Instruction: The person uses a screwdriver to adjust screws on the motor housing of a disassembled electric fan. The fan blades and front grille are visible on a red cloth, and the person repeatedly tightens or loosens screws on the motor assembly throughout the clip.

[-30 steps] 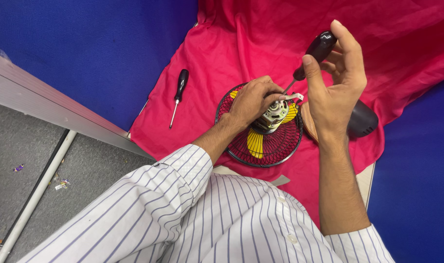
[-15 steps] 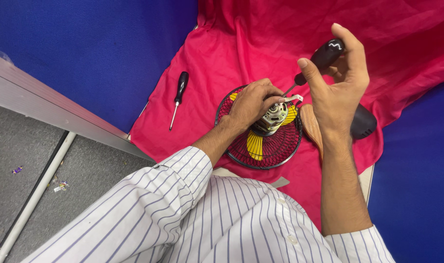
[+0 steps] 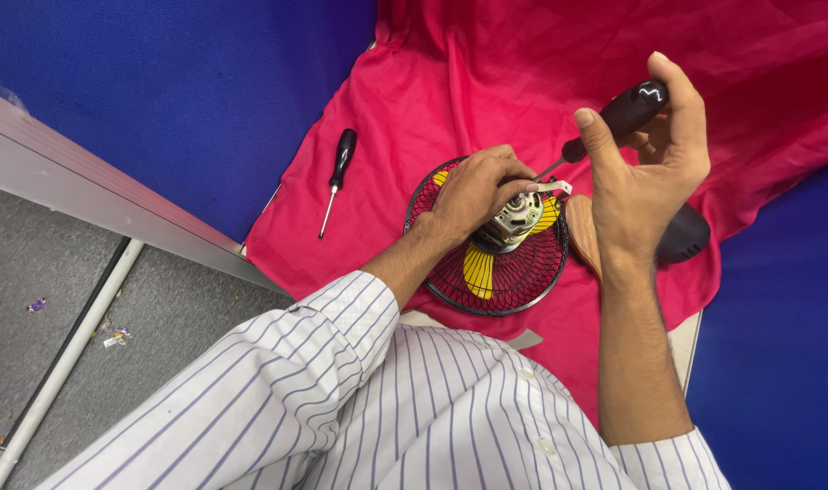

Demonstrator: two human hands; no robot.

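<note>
A small fan lies on a pink cloth [image 3: 486,82], its black wire grille [image 3: 514,290] facing down and yellow blades [image 3: 477,269] showing through. On top sits the bare metal motor [image 3: 515,218]. My left hand [image 3: 473,191] grips the motor and grille from above. Above and to the right, my right hand [image 3: 645,168] holds a black-handled screwdriver [image 3: 624,113] whose thin shaft slants down to the motor's right side.
A second black-handled screwdriver [image 3: 335,177] lies on the cloth to the left of the fan. A black rounded part [image 3: 686,238] sits behind my right wrist. Blue panels surround the cloth; grey floor with a white pipe [image 3: 64,358] lies at left.
My right hand has turned the screwdriver handle between its fingers and shifted slightly. The left hand stays on the motor.
</note>
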